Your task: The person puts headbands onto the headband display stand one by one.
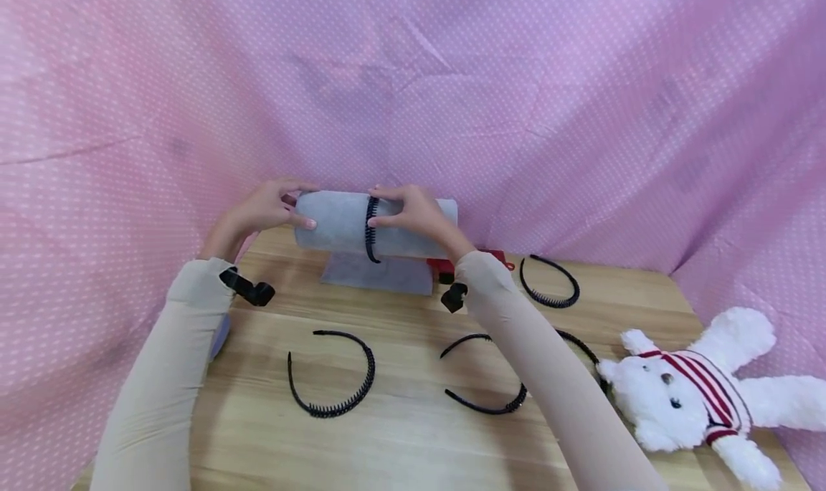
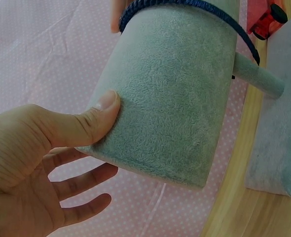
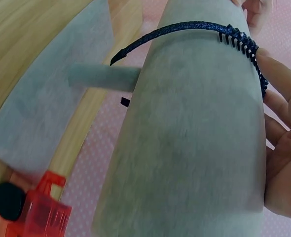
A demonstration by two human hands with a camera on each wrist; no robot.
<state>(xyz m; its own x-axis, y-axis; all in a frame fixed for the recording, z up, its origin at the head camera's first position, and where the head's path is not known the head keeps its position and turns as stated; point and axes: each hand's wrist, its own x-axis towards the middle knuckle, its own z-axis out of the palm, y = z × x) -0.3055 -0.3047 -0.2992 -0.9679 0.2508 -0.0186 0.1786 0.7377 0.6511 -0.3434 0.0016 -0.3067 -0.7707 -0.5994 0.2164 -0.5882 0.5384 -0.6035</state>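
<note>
A grey plush-covered headband display stand (image 1: 335, 222) has a horizontal roll raised on a short post above a flat base (image 1: 377, 272). My left hand (image 1: 261, 208) holds the roll's left end, its thumb (image 2: 98, 116) on the plush and the other fingers around the end edge. Over the middle of the roll sits a black toothed headband (image 1: 371, 229), its open ends pointing down towards the base side. The right hand (image 1: 416, 211) pinches this headband (image 3: 239, 42) at its toothed top, thumb and fingertips against the band; some of its fingers are partly hidden behind the roll.
More black headbands lie on the wooden table: one at front left (image 1: 368, 376), one (image 1: 480, 408) partly under the right forearm, one (image 1: 574, 283) at back right. A white plush toy (image 1: 671, 401) lies at right. A red toy (image 3: 44, 212) stands behind the base.
</note>
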